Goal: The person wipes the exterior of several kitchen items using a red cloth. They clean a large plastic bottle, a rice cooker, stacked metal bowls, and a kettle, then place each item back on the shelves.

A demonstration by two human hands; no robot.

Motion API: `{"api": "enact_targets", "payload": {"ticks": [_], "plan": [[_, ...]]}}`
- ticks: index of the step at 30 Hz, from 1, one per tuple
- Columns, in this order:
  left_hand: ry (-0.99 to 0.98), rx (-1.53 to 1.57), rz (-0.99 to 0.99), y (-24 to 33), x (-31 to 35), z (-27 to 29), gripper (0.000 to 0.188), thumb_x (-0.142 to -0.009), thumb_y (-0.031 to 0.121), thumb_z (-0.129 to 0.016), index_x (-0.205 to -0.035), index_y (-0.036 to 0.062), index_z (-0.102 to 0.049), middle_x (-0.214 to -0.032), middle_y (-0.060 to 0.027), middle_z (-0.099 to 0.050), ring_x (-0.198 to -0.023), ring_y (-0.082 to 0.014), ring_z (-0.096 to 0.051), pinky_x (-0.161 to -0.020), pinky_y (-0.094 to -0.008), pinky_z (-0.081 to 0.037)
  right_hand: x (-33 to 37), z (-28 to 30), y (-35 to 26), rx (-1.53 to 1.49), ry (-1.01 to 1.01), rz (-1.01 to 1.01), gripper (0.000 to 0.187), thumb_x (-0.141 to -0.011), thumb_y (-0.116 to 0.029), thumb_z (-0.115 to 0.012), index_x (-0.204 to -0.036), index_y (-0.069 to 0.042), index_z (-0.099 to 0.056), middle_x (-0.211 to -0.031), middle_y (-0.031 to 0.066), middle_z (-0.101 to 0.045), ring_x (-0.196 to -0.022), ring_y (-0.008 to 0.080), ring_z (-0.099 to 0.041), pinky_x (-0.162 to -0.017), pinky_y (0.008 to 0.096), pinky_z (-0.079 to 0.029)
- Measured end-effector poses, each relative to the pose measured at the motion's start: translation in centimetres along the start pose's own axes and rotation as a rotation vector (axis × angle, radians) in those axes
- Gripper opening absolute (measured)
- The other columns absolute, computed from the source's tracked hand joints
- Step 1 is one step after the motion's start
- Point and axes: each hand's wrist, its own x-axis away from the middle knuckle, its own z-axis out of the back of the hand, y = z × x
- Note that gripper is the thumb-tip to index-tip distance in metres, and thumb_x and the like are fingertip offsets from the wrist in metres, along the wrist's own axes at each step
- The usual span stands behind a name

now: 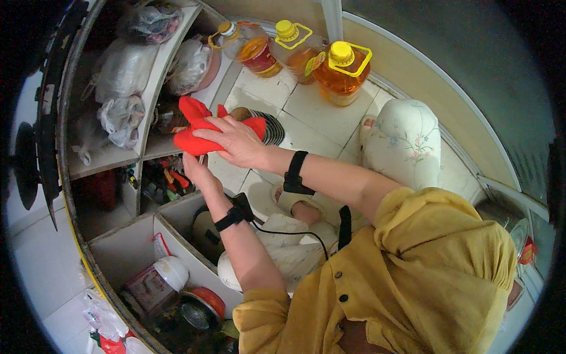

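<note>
My right hand (234, 140) lies over a bright red cloth (191, 143), its fingers bent across the bunched fabric and gripping it. Just below, my left hand (201, 172) is raised to the cloth's lower edge. Its fingers look curled, but the cloth hides their tips and whatever they hold. A black-and-grey striped thing (273, 128) with a brownish end shows beyond the cloth, near the floor; its kind is unclear. Behind the cloth's left side stands a dark jar-like item (169, 115) in a shelf compartment.
Along the wall stand large oil bottles: one with an orange cap (259, 54), two with yellow caps (343, 74). The shelf unit (154, 82) on the left holds plastic bags (125, 69). A lower compartment contains a white bowl (172, 272) and a red-rimmed pan (206, 302). A cable (295, 233) crosses my lap.
</note>
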Motion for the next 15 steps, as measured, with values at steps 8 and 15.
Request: {"api": "enact_targets", "payload": {"ticks": [8,15], "plan": [[-0.313,-0.551,-0.170,-6.9,-1.3,-1.5,0.062,-0.093,0.026,-0.062,-0.146,0.0050,-0.038,-0.136,-0.0160,-0.051,-0.121,-0.0273,-0.053,-0.104,-0.0397,-0.039,3.3,-1.4,8.3,0.029,0.007,-0.267,0.055,-0.080,-0.007,-0.061,-0.132,-0.018,-0.049,-0.123,0.0196,-0.055,-0.113,0.0426,-0.053,-0.092,0.0483,-0.048],[-0.291,-0.963,-0.301,-6.4,-1.2,-3.0,0.068,-0.089,0.034,-0.066,-0.145,0.0118,-0.036,-0.136,-0.0218,-0.046,-0.120,-0.0390,-0.052,-0.099,-0.0469,-0.044,9.2,1.5,14.0,-0.145,-0.174,-0.894,0.050,-0.084,-0.010,-0.056,-0.133,-0.013,-0.049,-0.110,0.0218,-0.065,-0.097,0.0390,-0.065,-0.081,0.0459,-0.052]]}}
